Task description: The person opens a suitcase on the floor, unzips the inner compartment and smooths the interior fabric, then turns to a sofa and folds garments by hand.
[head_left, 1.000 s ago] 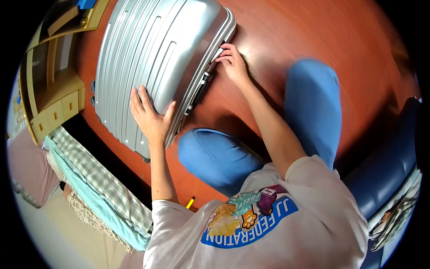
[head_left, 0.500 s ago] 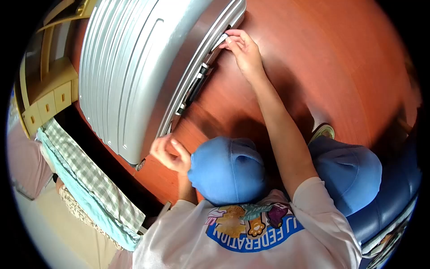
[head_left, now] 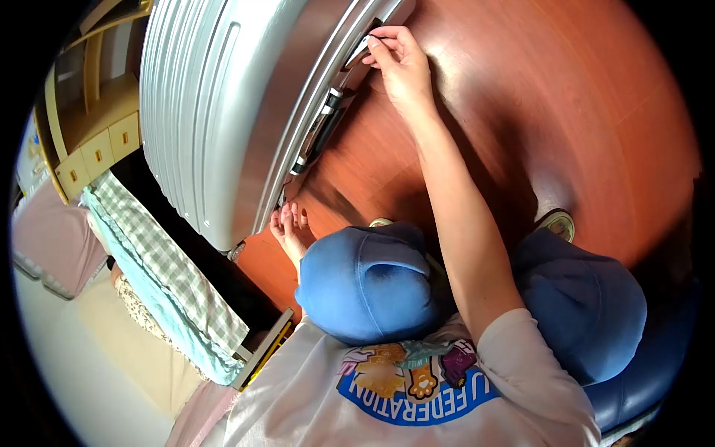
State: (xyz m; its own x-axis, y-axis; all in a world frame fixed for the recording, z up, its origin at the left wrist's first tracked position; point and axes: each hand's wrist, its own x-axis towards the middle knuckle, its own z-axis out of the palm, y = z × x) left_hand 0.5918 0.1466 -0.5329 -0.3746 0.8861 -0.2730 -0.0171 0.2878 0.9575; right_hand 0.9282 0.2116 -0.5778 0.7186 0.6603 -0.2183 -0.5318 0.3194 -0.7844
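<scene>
A silver ridged suitcase (head_left: 246,97) lies at the upper middle, its seam side facing me. Along that side sit a dark carry handle (head_left: 319,130) and two latches. My right hand (head_left: 402,67) pinches the flap of the upper latch (head_left: 359,54) between thumb and fingers; the flap stands away from the case. Close to the lower latch (head_left: 281,197), my left hand (head_left: 293,229) has its fingers bent and slightly apart at the suitcase's edge. Whether its fingertips touch the latch is hard to see.
Reddish wooden floor (head_left: 536,97) spreads to the right of the suitcase. My knees in blue trousers (head_left: 365,283) are just below it. On the left stand a bed with a checked cloth (head_left: 164,261) and a wooden cabinet with drawers (head_left: 97,156). A blue seat (head_left: 633,398) is behind me.
My left hand has moved up to the suitcase's edge by the lower latch. My right hand stays at the upper latch, whose flap now stands farther out. The view has shifted slightly.
</scene>
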